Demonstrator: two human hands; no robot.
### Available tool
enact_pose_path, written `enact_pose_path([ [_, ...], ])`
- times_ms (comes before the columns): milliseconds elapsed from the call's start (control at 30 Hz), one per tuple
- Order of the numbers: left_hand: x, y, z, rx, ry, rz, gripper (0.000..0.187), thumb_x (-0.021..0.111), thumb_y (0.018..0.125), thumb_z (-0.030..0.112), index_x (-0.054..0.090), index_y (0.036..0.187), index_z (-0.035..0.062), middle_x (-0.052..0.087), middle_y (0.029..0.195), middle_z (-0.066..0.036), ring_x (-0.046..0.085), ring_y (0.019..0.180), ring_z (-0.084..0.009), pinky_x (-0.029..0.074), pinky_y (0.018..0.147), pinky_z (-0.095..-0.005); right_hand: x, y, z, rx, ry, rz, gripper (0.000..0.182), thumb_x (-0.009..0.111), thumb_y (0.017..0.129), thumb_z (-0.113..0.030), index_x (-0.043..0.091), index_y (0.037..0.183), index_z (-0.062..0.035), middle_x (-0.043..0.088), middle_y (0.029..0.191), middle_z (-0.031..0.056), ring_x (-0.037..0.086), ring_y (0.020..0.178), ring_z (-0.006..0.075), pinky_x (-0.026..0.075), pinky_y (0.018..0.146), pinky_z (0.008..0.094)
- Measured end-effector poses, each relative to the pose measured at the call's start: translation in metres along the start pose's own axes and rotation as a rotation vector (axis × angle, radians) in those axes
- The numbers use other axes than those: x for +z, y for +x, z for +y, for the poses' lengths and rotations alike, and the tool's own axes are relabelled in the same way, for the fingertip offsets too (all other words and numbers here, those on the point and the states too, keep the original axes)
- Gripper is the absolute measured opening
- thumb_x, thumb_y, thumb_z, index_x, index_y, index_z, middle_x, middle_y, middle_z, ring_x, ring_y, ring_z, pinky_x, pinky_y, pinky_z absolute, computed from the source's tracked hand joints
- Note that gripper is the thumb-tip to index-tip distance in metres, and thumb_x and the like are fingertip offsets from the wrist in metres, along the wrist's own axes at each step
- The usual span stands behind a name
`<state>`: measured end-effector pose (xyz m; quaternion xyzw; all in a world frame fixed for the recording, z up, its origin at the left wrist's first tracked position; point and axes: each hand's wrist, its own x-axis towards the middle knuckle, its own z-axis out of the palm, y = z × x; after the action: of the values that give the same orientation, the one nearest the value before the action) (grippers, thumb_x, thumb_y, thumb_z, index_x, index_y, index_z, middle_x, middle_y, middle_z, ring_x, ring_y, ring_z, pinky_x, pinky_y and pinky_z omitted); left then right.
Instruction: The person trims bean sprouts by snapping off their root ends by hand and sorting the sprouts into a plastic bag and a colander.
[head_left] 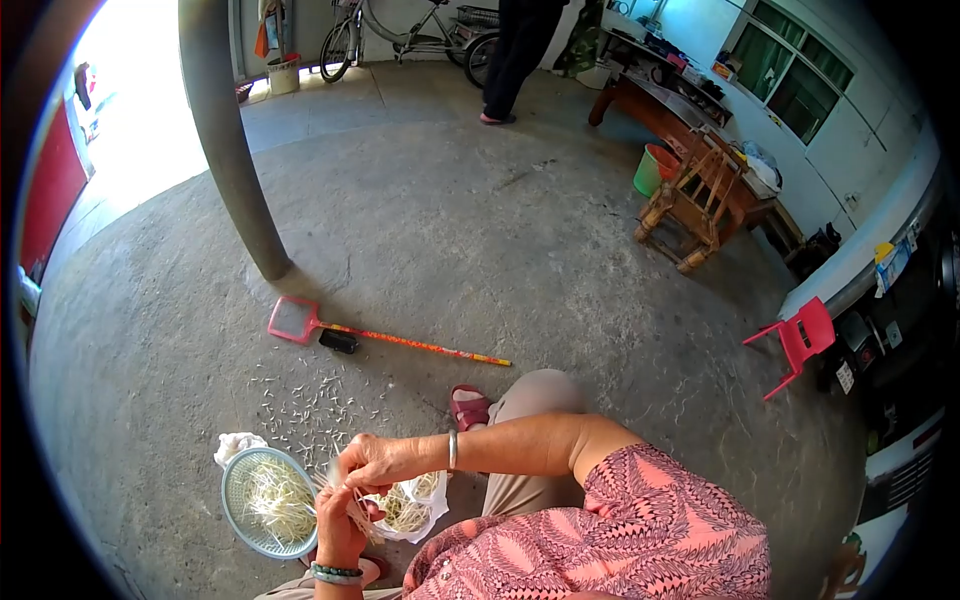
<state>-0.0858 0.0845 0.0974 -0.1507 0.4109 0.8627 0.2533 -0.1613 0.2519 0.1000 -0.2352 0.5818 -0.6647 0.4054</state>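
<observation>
My left hand (pixel 340 525), with bracelets at its wrist, is closed around a bunch of thin, pale bean sprouts (pixel 358 512). Just above it, my right hand (pixel 378 462), wearing a silver bangle, has its fingers pinched together at the tops of the sprouts; the fingertips partly hide what they grip. To the left of both hands, a light blue-grey basket (pixel 228 497) holds a heap of white sprouts. Under and beyond my right wrist, a white plastic bag (pixel 432 520) lies open with more sprouts in it. Short pale bits (pixel 315 405) are scattered over the floor.
A long-handled tool with a pink-framed head (pixel 293 320) lies beyond the bits, beside a small black object (pixel 338 342). A pillar (pixel 225 150) rises behind. Rightward are a bamboo chair (pixel 690 205), a green bucket (pixel 648 175) and a pink chair (pixel 803 335). Another person (pixel 515 50) stands near a tricycle (pixel 410 35).
</observation>
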Motion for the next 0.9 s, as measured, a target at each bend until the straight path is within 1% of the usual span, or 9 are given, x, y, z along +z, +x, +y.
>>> enact_pose_path([
  [167,-0.004,-0.001,0.001,-0.038,-0.001,0.033,0.018,0.052,0.089,0.017,0.059,0.094,0.001,0.062,0.074,-0.008,0.054,0.05,-0.012,0.051,0.047,-0.0267,0.002,0.0,-0.003,0.028,0.018,0.058,0.012,0.058,0.086,-0.01,0.059,0.084,0.0016,0.058,0.063,0.0043,0.054,0.052,0.0094,0.042,0.044,0.0237],
  [267,-0.005,-0.001,0.003,-0.031,-0.044,0.04,0.017,0.054,0.089,0.018,0.058,0.094,0.0027,0.059,0.07,-0.005,0.054,0.051,-0.0121,0.051,0.047,-0.0271,0.001,0.001,-0.003,-0.022,-0.05,0.073,0.012,0.058,0.086,-0.01,0.06,0.084,0.0012,0.059,0.065,0.0038,0.053,0.054,0.0084,0.043,0.047,0.0241],
  [333,-0.004,-0.001,0.002,0.018,0.029,0.057,0.016,0.058,0.089,0.021,0.058,0.092,0.0056,0.053,0.067,-0.001,0.05,0.052,-0.01,0.047,0.047,-0.0243,-0.004,0.003,0.003,-0.031,-0.09,0.059,0.014,0.059,0.086,-0.012,0.063,0.09,0.0008,0.06,0.07,0.0029,0.053,0.057,0.0074,0.045,0.051,0.0246],
  [433,-0.002,-0.003,0.006,0.029,0.035,0.073,0.016,0.059,0.091,0.022,0.059,0.092,0.0061,0.051,0.068,0.003,0.047,0.054,-0.0065,0.041,0.047,-0.0217,-0.01,-0.002,-0.019,0.08,-0.12,0.033,0.023,0.062,0.088,-0.019,0.064,0.102,-0.0009,0.062,0.08,0.004,0.058,0.067,0.0085,0.05,0.059,0.0244],
  [467,-0.002,-0.004,0.008,0.034,0.048,0.065,0.012,0.058,0.092,0.021,0.056,0.09,0.0101,0.051,0.068,0.004,0.045,0.053,-0.0052,0.041,0.048,-0.0214,-0.009,-0.002,-0.031,0.082,-0.237,0.044,0.025,0.062,0.087,-0.018,0.063,0.106,-0.0006,0.063,0.083,0.0048,0.059,0.07,0.0096,0.051,0.062,0.0252],
  [567,-0.006,-0.007,0.012,0.035,-0.043,0.087,0.01,0.057,0.094,0.019,0.056,0.091,0.0093,0.052,0.07,0.004,0.042,0.053,-0.0042,0.038,0.049,-0.0192,-0.022,0.0,-0.028,0.076,-0.292,0.069,0.031,0.062,0.085,-0.011,0.058,0.114,0.0011,0.064,0.085,0.0054,0.059,0.071,0.009,0.051,0.064,0.0248],
  [667,-0.013,-0.003,0.01,0.062,-0.09,0.065,0.012,0.057,0.094,0.019,0.056,0.09,0.0083,0.052,0.07,0.004,0.04,0.053,-0.0037,0.037,0.049,-0.0181,-0.031,-0.004,-0.03,-0.076,-0.665,0.153,0.03,0.062,0.083,-0.005,0.059,0.112,-0.0009,0.065,0.087,0.0085,0.061,0.072,0.0114,0.051,0.064,0.0277],
  [867,-0.015,-0.005,0.007,0.052,-0.037,0.062,0.013,0.058,0.093,0.021,0.055,0.086,0.0101,0.051,0.069,0.004,0.042,0.054,-0.0049,0.036,0.049,-0.0194,-0.016,-0.001,-0.029,-0.558,-1.083,0.318,0.025,0.065,0.076,0.0,0.061,0.1,-0.0021,0.062,0.09,0.0128,0.064,0.076,0.0276,0.053,0.066,0.0335],
  [900,-0.014,-0.006,0.006,0.075,0.085,0.103,0.015,0.058,0.093,0.021,0.055,0.082,0.0117,0.05,0.068,0.004,0.043,0.054,-0.0057,0.037,0.049,-0.0203,-0.014,0.0,-0.028,-0.589,-1.156,0.252,0.021,0.062,0.074,0.003,0.06,0.094,-0.0018,0.062,0.089,0.0131,0.063,0.08,0.0298,0.054,0.066,0.0349],
])
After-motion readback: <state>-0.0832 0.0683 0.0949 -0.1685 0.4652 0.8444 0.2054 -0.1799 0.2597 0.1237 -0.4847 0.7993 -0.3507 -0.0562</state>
